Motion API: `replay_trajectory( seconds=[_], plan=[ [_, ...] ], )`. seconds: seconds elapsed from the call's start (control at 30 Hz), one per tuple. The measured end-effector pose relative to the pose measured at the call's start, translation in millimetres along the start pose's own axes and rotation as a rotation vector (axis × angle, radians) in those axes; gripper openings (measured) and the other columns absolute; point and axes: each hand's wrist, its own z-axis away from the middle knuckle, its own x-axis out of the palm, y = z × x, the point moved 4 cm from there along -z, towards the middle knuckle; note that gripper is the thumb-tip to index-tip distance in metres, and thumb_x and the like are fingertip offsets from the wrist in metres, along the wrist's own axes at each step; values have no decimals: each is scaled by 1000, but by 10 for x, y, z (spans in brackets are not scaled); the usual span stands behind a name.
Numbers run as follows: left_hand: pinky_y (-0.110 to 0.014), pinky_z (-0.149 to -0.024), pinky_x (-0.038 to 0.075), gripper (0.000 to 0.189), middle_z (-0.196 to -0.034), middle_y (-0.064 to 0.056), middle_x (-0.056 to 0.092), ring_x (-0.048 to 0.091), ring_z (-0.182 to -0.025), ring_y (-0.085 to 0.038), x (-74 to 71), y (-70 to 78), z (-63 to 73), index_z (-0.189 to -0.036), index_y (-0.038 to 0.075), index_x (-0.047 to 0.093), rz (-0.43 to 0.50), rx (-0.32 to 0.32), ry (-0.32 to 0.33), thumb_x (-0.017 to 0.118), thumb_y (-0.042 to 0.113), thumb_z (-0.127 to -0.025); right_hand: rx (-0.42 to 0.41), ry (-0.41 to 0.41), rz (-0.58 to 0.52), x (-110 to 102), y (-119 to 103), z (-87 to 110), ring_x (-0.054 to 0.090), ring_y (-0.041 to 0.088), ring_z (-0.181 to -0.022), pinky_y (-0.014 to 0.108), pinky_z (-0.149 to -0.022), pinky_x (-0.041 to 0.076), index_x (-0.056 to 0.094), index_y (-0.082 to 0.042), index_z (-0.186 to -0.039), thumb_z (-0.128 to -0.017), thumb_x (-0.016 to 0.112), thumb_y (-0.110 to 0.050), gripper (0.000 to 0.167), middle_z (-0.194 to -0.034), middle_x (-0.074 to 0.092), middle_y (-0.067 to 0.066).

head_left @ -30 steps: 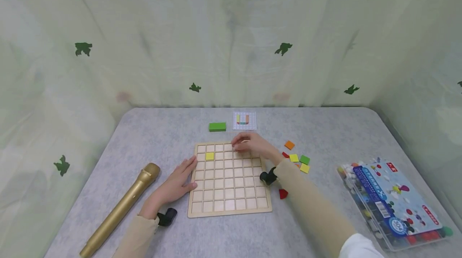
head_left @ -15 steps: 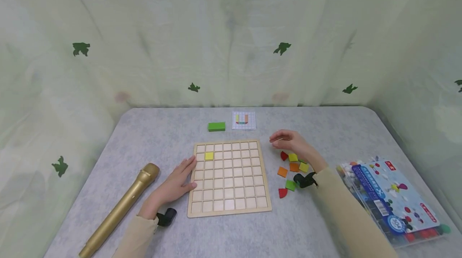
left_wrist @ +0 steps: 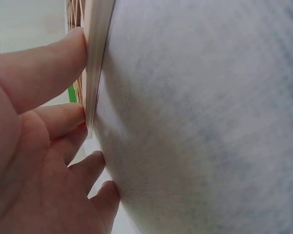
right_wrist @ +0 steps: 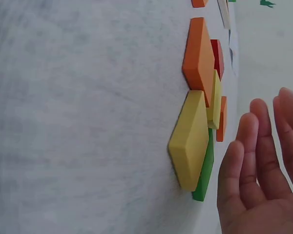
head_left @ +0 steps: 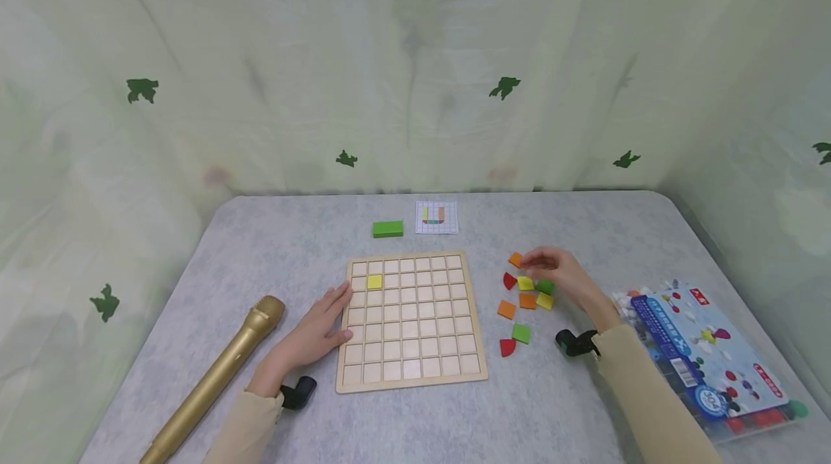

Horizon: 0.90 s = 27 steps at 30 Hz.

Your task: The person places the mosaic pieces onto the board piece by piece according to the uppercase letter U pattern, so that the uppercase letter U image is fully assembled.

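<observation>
Board point(head_left: 410, 312) between hands point(head_left: 316, 332) point(head_left: 563, 276) (left against it)

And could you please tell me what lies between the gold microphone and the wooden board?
In the head view: the left hand, its sleeve and its black wrist camera.

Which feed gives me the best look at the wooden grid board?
The head view: it shows the wooden grid board whole, from above. The left wrist view gives it only edge-on, touched by the left hand; the right wrist view has just a pale sliver at top, possibly its rim.
</observation>
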Motion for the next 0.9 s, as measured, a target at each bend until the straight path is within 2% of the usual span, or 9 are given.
replay_trajectory(
  seconds=[0.1, 0.23, 0.4, 0.53, 0.67, 0.9],
  plan=[
    [-60, -111, 8, 67, -154, -27, 15, 9, -139, -48, -2, -3, 2, -145, -13, 23, -7, 1, 1, 60, 10, -94, 33, 19, 54, -2, 27, 25, 59, 25, -95, 25, -82, 50, 59, 7, -115, -92, 62, -2, 26, -113, 62, 21],
    [-60, -111, 8, 67, -154, -26, 15, 8, -139, -48, -2, -7, 6, -145, -12, 23, -6, 2, 3, 60, 11, -95, 60, 34, 96, 14, 45, 40, 58, 27, -96, 28, -83, 49, 60, 6, -115, -91, 63, -2, 25, -113, 62, 20],
    [-60, -111, 8, 67, -154, -26, 14, 8, -139, -48, 0, -11, 10, -145, -13, 23, 2, 3, 4, 60, 11, -95, 55, 36, 142, 35, 55, 40, 58, 28, -92, 31, -80, 50, 61, 5, -111, -89, 62, 3, 22, -107, 63, 19],
    [-60, -111, 8, 67, -154, -26, 14, 8, -139, -48, 1, -13, 10, -146, -12, 23, 6, 3, 6, 60, 11, -94, 35, 33, 236, 61, 58, 23, 56, 26, -86, 31, -74, 50, 64, 3, -106, -85, 63, 7, 21, -101, 63, 14],
    [-59, -111, 8, 67, -154, -26, 14, 8, -139, -48, -1, -15, 12, -146, -12, 23, 4, 2, 6, 60, 11, -95, 37, 41, 311, 95, 67, -6, 52, 25, -86, 31, -72, 49, 66, 1, -101, -81, 63, 11, 23, -97, 62, 11],
    [-59, -111, 7, 67, -155, -25, 13, 7, -140, -47, 0, -13, 9, -146, -11, 22, 5, -2, 1, 59, 11, -95, 29, 22, 278, 105, 41, -27, 50, 26, -80, 31, -68, 48, 64, 3, -96, -79, 62, 15, 21, -88, 58, 10]
  ],
)
